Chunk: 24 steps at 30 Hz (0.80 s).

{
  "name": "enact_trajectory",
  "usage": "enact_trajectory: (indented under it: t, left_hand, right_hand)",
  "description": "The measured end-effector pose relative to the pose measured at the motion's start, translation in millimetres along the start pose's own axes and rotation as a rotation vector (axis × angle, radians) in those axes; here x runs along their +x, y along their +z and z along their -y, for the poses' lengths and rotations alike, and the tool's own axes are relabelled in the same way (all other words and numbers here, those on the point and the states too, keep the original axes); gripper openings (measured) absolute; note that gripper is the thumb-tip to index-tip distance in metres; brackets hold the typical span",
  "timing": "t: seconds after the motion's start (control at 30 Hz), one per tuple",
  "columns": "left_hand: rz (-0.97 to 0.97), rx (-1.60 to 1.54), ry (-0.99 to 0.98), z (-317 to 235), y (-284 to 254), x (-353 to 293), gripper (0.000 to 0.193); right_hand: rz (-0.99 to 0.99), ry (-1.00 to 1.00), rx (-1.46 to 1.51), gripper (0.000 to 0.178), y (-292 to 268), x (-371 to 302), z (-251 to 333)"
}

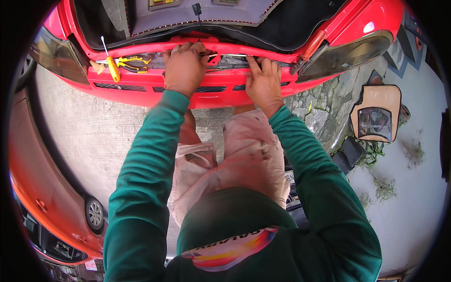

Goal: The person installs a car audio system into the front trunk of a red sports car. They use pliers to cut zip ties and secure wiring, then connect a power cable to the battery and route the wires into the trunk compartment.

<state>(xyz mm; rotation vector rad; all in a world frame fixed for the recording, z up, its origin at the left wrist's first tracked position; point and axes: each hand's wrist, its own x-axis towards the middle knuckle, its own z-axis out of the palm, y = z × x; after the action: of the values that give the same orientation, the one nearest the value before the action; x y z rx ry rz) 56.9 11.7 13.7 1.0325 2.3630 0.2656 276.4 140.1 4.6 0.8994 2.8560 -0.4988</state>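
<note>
My left hand point(184, 68) is curled over the front edge of a red car point(202, 98), above the slot behind its bumper. A thin pale tip shows beside its fingers, but what they grip is mostly hidden. Across from it, my right hand point(264, 84) reaches into the same slot, its fingers bent down close together. A thin whitish strip point(231, 55) runs from the middle of the slot toward those fingers; whatever they pinch is out of sight. Left of my left hand, a yellow-handled screwdriver point(112, 69) and yellow-and-black pliers point(133, 64) lie on the car's front ledge.
Beyond the slot is the car's lined front compartment point(188, 19), between the left headlight point(61, 56) and the right headlight point(350, 56). An orange car point(51, 188) stands at left. Rough stone point(319, 108), a tan mat point(376, 101) and plants point(373, 152) are at right.
</note>
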Motion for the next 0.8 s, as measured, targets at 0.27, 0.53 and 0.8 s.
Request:
enact_trajectory:
  t: [0.27, 0.53, 0.8]
  left_hand:
    - [0.034, -0.063, 0.018, 5.4, 1.5, 4.8, 0.019]
    - [-0.023, -0.114, 0.110, 13.8, 1.0, 1.8, 0.018]
    - [0.088, -0.072, 0.376, -41.7, -16.4, 35.4, 0.020]
  right_hand:
    - [-0.066, -0.025, 0.052, 0.052, -0.5, -9.5, -19.3]
    - [-0.067, 0.052, 0.100, 0.037, -34.9, 45.8, -57.2]
    - [0.314, -0.004, -0.145, 0.039, -83.8, 63.8, -78.9]
